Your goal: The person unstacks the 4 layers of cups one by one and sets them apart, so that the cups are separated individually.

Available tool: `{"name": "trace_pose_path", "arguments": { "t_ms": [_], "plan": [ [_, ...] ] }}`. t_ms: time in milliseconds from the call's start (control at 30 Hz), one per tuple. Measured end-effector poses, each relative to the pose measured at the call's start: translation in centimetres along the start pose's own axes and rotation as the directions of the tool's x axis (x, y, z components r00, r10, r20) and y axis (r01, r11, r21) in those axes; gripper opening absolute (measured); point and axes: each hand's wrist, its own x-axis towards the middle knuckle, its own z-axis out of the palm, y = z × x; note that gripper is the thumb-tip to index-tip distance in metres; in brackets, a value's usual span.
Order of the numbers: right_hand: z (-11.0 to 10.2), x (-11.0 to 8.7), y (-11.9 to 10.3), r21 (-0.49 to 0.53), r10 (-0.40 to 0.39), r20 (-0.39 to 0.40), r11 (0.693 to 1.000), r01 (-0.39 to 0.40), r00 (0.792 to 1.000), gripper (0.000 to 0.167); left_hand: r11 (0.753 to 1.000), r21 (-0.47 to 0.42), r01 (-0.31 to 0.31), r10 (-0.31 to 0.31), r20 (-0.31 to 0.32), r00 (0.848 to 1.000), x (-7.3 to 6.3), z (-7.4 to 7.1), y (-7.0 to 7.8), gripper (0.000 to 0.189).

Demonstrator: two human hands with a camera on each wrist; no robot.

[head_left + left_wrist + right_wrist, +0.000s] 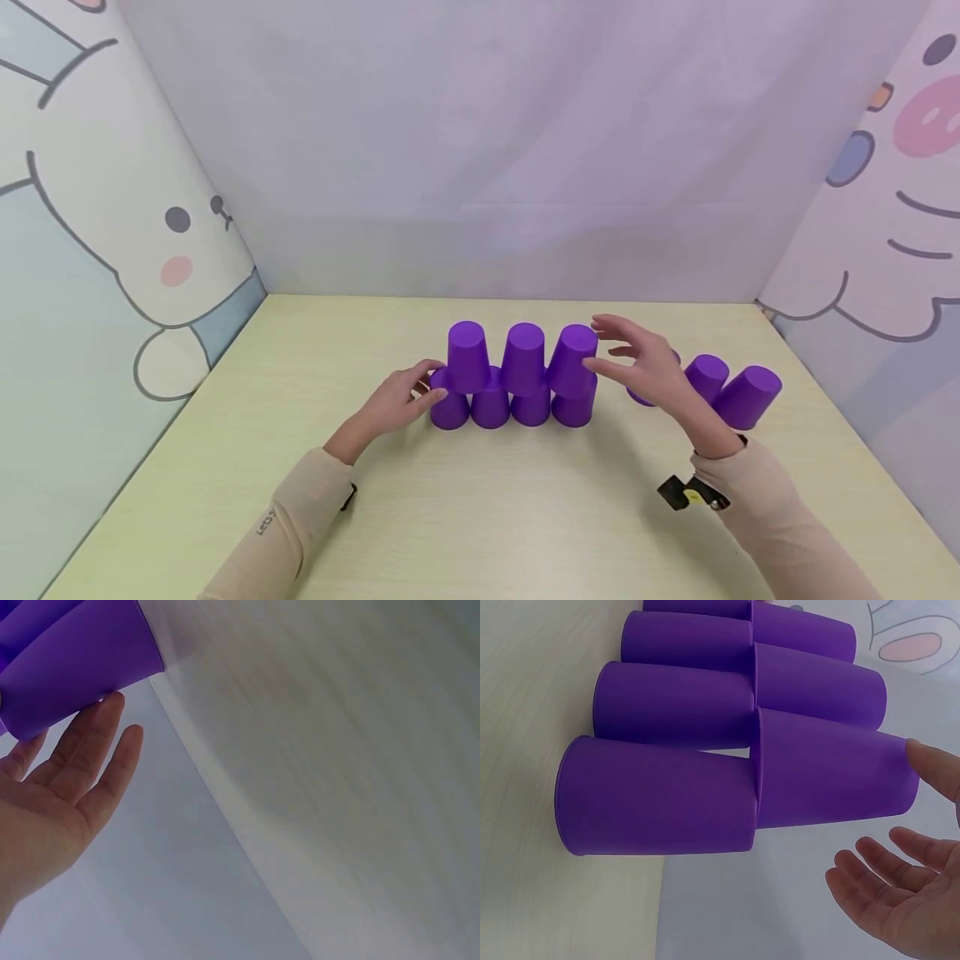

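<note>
Several upside-down purple cups form a bottom row, with three more upside down on top. My left hand [397, 400] is at the bottom row's left end cup [450, 410], thumb in front and fingers behind. In the left wrist view its fingers [105, 742] are nearly straight, fingertips at the cup's side. My right hand [648, 367] is beside the top row's right cup [573, 362]. The right wrist view shows its thumb touching that cup [832, 772] near the base, the other fingers spread apart from it. The top left cup [468, 358] and middle cup [523, 360] stand alongside.
Right of the stack, partly behind my right hand and forearm, are more purple cups: one upright-looking cup [707, 377], one leaning cup [748, 396] and a mostly hidden cup [642, 397]. A pale curtain [487, 167] backs the wooden table [480, 508]; cartoon-printed panels flank it.
</note>
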Motion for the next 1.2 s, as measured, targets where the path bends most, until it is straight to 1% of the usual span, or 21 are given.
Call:
{"name": "trace_pose_path", "arguments": {
  "t_ms": [167, 400, 667, 933, 1200],
  "plan": [
    [0.3, 0.3, -0.2, 0.021, 0.016, 0.018, 1.000, -0.017, 1.000, 0.059, 1.000, -0.002, 0.003, -0.003, 0.001, 1.000, -0.1, -0.1, 0.2, 0.037],
    [0.9, 0.7, -0.2, 0.054, 0.047, 0.033, 0.997, -0.049, 0.998, 0.057, 1.000, -0.006, 0.001, -0.001, 0.005, 1.000, -0.1, -0.1, 0.2, 0.037],
    [1.4, 1.0, -0.2, 0.075, 0.068, 0.021, 0.995, -0.069, 0.997, 0.050, 1.000, -0.007, 0.007, -0.007, 0.009, 1.000, -0.1, -0.2, 0.3, 0.037],
    [1.0, 0.7, -0.5, 0.068, 0.089, 0.013, 0.994, -0.089, 0.996, 0.051, 1.000, 0.002, 0.010, -0.010, 0.008, 1.000, 0.0, -0.1, 0.1, 0.038],
    [0.4, 0.1, -0.9, 0.059, 0.083, -0.006, 0.995, -0.082, 0.997, 0.049, 1.000, 0.010, 0.022, -0.023, 0.010, 1.000, 0.2, 0.0, 0.0, 0.036]
  ]
}}
